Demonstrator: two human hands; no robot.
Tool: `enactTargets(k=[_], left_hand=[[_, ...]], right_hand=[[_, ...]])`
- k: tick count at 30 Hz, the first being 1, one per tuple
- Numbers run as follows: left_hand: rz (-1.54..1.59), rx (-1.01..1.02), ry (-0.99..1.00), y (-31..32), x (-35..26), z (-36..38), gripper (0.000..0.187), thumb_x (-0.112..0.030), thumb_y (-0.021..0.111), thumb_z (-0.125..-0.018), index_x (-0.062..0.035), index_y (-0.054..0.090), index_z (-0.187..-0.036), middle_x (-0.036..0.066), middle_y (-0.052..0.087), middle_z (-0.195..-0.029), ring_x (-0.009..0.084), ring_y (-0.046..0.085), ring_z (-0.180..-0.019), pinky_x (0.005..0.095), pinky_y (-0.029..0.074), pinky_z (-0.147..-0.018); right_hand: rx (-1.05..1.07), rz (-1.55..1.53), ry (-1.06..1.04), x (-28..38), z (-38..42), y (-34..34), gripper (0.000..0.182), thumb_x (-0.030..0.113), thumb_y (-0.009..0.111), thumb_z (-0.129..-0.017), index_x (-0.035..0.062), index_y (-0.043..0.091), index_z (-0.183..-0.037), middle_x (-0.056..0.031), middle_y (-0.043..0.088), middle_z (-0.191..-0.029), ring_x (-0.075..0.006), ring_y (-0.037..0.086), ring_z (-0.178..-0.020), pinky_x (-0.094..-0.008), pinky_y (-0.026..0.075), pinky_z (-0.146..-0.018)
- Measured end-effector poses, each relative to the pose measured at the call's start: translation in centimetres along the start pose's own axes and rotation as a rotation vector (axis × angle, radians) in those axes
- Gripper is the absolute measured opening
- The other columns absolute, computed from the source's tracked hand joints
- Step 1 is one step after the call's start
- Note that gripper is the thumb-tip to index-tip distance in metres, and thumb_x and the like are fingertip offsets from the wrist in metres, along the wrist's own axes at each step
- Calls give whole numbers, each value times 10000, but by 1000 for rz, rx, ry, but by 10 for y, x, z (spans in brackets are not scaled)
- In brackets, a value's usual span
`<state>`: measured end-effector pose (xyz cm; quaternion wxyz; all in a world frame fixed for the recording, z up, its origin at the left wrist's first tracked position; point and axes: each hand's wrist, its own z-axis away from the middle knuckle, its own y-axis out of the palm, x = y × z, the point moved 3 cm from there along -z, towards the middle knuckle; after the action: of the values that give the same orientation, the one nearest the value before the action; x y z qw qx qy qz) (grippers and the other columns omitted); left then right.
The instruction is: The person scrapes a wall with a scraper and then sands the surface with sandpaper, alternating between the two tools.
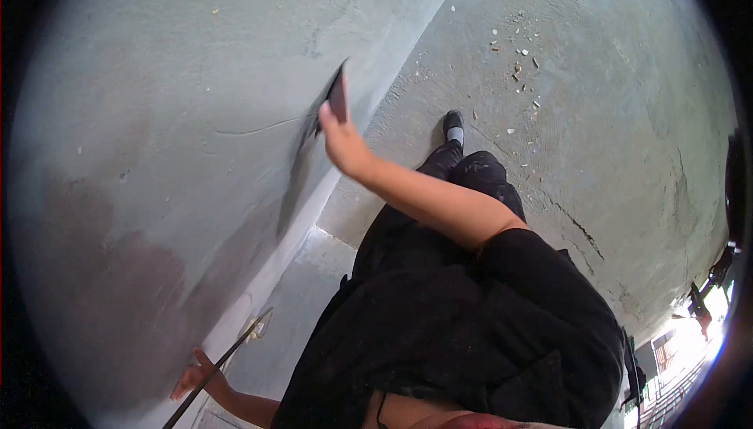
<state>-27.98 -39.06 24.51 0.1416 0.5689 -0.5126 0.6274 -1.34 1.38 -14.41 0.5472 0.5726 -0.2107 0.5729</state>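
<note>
Grey wall (212,60), blotched darker; thin flat plate (339,98) gripped in right hand (343,145); left hand (196,376) open, behind dark rod (234,346), contact unclear.

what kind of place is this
Probably a room under construction or renovation: the grey wall is bare with darker patches, small bits of debris lie on the rough, cracked floor, and the right hand holds a flat tool at the wall.
</note>
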Motion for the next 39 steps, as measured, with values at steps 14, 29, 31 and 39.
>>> enactTargets(k=[14,29,31,39], left_hand=[[740,494,-681,-74,-36,29,985,-571,599,-876,244,245,-1303,534,48,-1380,440,-72,-1397,548,33,-1129],[643,166,-656,-115,-59,15,1435,-728,635,-727,193,-310,-1292,528,-303,-1290,635,-298,-1247,627,-72,-1084],[580,64,-606,-108,-57,18,1446,-724,654,-711,167,-319,-1303,547,-301,-1265,660,-300,-1222,677,-40,-1058],[382,-77,-445,-104,-60,26,1504,-600,809,-616,90,-303,-1358,585,-260,-1237,729,-270,-1165,734,4,-1016]], right_hand=[[-448,82,411,7,120,-277,560,397,521,-955,-22,486,-1325,-79,553,-1256,-190,496,-1151,-319,348,-1004],[-379,79,284,41,197,-158,590,426,534,-939,-37,499,-1303,-106,580,-1214,-197,528,-1115,-311,362,-1007],[-278,23,380,0,179,-122,528,428,526,-942,0,520,-1252,-45,603,-1047,-137,541,-887,-289,430,-735],[-373,-8,181,-4,82,48,604,423,443,-981,-78,449,-1319,-160,573,-1208,-239,507,-1122,-332,370,-982]])
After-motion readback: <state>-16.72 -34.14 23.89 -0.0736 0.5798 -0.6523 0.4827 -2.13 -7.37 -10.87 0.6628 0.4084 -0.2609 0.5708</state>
